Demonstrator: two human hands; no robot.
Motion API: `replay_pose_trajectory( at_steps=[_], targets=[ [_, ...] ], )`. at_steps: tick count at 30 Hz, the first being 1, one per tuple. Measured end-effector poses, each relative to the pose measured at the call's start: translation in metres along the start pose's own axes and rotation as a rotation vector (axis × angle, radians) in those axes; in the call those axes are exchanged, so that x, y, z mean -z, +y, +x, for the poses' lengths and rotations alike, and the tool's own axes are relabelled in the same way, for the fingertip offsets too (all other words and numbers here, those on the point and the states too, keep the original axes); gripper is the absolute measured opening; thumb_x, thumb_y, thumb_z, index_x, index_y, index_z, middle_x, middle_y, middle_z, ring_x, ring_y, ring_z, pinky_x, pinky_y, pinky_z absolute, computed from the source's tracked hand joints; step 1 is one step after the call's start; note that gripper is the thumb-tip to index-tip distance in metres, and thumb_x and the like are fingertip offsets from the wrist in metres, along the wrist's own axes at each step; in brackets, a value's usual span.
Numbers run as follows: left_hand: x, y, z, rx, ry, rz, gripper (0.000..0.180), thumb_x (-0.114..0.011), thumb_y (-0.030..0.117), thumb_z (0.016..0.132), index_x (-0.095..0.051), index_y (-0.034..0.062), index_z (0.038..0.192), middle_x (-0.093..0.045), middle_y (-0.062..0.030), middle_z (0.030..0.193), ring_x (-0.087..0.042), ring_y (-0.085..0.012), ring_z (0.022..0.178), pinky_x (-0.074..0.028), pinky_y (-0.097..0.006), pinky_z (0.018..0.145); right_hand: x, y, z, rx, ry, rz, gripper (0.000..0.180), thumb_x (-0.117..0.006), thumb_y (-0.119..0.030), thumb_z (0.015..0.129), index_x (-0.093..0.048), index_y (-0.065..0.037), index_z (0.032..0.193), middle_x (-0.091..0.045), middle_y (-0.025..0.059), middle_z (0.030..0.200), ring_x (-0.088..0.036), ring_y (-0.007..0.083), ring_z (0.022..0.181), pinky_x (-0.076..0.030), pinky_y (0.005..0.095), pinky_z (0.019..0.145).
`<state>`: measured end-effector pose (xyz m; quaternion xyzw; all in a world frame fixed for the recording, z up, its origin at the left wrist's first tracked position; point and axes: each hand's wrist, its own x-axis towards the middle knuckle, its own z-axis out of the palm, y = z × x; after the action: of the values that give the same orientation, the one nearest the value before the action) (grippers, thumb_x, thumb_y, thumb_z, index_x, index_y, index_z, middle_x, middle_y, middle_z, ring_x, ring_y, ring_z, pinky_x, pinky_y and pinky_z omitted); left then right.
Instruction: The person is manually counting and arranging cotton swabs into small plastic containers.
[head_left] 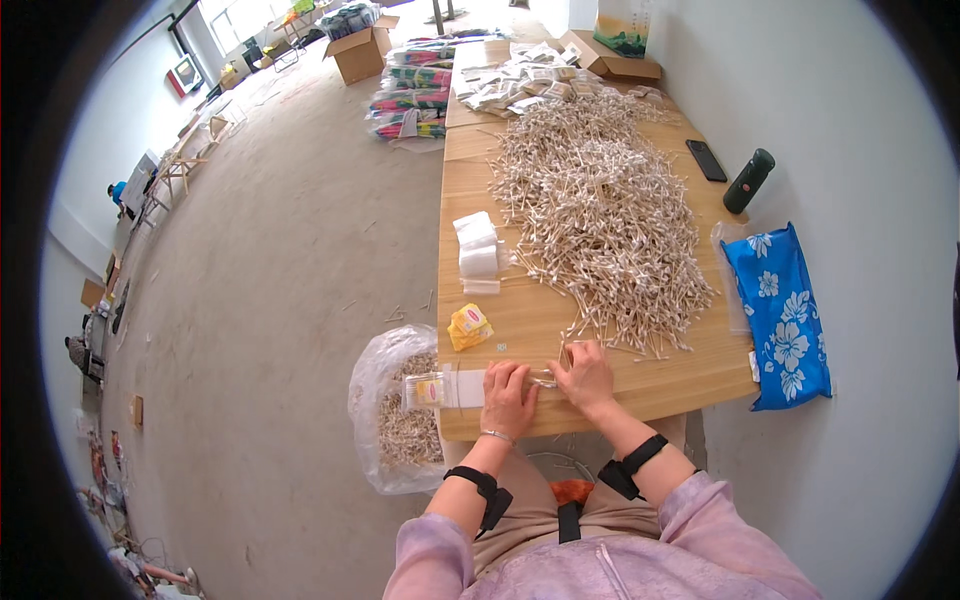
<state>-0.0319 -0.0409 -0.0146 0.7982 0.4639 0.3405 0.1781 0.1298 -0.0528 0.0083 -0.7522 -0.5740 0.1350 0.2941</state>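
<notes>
Both hands rest on the near edge of the wooden table point(520, 320): the left hand point(507, 397) presses flat on a small clear packet point(450, 388), whose long axis runs left to right. The right hand point(585, 375) pinches a few cotton swabs point(565, 352) just at the near rim of the big swab pile point(600, 210)

worktop right: phone point(706, 159), dark bottle point(748, 181), blue floral bag point(785, 312)
floor: cardboard box point(361, 50), clear bag point(392, 410)

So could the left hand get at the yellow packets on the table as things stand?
Probably yes: the yellow packets lie just beyond the left hand on bare table, nothing between them, though the hand rests on a clear packet.
</notes>
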Motion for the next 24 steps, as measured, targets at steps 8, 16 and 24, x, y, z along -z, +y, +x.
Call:
replay_pose_trajectory(
  at_steps=[8,16,24],
  targets=[
    [0.001,0.003,0.002,0.017,-0.024,-0.019,0.045,-0.071,0.011,0.075,-0.053,0.0030,0.116,-0.050,-0.0163,0.117,-0.044,-0.0361,0.117,-0.032,-0.047,0.107,-0.011,0.010,0.019,0.066,0.071,0.024,0.009,-0.064,-0.013,0.080,-0.065,-0.006,0.086,-0.059,0.0119,0.091,-0.057,0.0297,0.092,-0.048,0.0402,0.079],
    [0.003,0.003,0.004,0.079,0.031,-0.055,0.084,-0.076,0.012,0.071,-0.027,-0.0016,0.138,-0.035,-0.0236,0.136,-0.035,-0.0380,0.127,-0.032,-0.044,0.108,-0.026,-0.003,0.022,0.307,-0.162,0.044,0.007,-0.062,-0.009,0.078,-0.066,-0.009,0.084,-0.060,0.0081,0.091,-0.057,0.0281,0.092,-0.048,0.0383,0.081],
    [0.005,0.005,0.005,0.110,0.081,-0.157,0.089,-0.079,0.011,0.067,-0.026,-0.0004,0.138,-0.036,-0.0228,0.135,-0.036,-0.0388,0.127,-0.033,-0.043,0.108,-0.026,0.000,0.031,0.319,-0.205,0.005,0.009,-0.063,-0.006,0.076,-0.061,-0.008,0.085,-0.058,0.0110,0.090,-0.055,0.0293,0.094,-0.046,0.0380,0.083]
  ],
)
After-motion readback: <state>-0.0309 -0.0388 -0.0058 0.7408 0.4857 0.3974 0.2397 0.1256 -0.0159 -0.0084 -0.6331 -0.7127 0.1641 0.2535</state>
